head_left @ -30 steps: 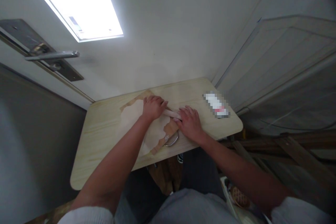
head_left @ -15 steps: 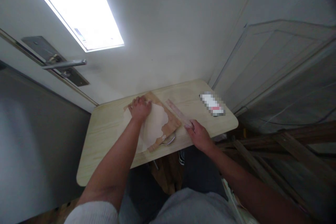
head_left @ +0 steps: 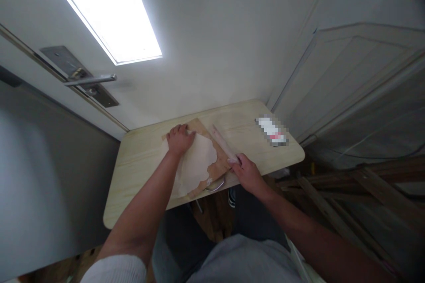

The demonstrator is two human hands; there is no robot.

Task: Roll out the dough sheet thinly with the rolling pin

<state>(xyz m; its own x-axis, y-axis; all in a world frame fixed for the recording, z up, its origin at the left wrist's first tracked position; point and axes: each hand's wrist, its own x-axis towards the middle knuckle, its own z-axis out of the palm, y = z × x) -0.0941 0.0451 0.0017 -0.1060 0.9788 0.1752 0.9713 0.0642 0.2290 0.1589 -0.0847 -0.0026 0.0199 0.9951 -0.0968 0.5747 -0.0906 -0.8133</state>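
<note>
A thin, pale sheet of dough (head_left: 196,159) with a ragged right edge lies over a brown wooden cutting board (head_left: 219,169). Part of the sheet hangs past the board's left side onto the table. My left hand (head_left: 180,140) rests on the dough's far edge, fingers spread and lying down on it. In my right hand (head_left: 247,172) is one end of a pale, floury rolling pin (head_left: 223,140). The pin slants away from me along the board's right side, its far end apart from the dough. A metal handle (head_left: 217,185) sticks out at the board's near corner.
The board lies on a small light wooden table (head_left: 133,177) with rounded corners. A phone, blurred out (head_left: 271,131), lies toward its right end. Behind stands a white door with a metal lever handle (head_left: 96,79). Wooden bars (head_left: 328,203) are at the lower right.
The whole view has shifted slightly, so things sit a little further right. The rolling pin has turned slightly in my right hand and is closer to the board. My left hand stays on the dough.
</note>
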